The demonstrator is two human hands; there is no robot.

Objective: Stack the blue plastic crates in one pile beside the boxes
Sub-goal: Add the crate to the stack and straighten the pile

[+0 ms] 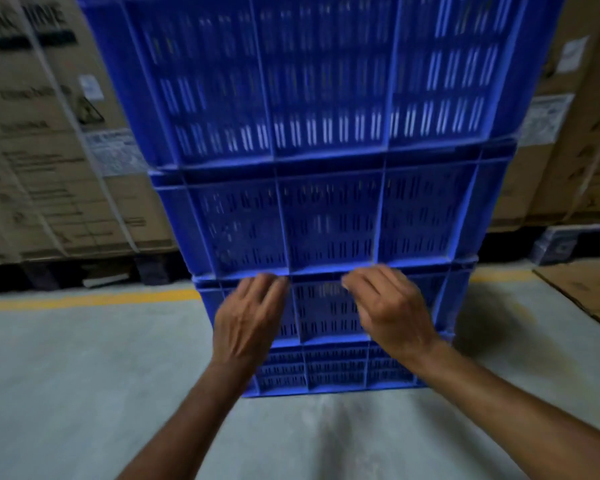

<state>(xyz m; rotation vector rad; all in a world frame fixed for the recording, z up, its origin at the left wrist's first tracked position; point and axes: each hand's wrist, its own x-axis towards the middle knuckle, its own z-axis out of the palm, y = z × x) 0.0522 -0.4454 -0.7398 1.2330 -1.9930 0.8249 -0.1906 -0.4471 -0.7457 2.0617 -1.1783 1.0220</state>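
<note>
**Squarely at the blue pile, both hands on the third crate**

Over on the left stand tall cardboard boxes (49,150), printed and labelled, raised off the ground on a dark base. A yellow line (84,299) runs across the grey concrete floor (84,375) in front of them and disappears behind the crates.

Next comes the left hand (250,320). Its fingers are straight and pressed together, laid flat against the wall of the third crate (326,310), with the fingertips (272,280) reaching the rim where the crate above sits.

The pile of blue crates (430,209) stands on the floor in the middle, in front of the gap between the boxes on either side. Four slotted crates show, one on top of another: the top crate (326,81) runs out of view above, the second crate (329,216) is under it, then the third, then the bottom crate (333,372) on the concrete.

Just right of centre, the right hand (388,313) is at the same rim, knuckles raised and fingers bent. Everything is blurred, and I cannot tell whether those fingers hook the rim or only touch it.

Farther right are more cardboard boxes (575,150), and a flat cardboard sheet (589,289) lies on the floor beside the pile.
</note>
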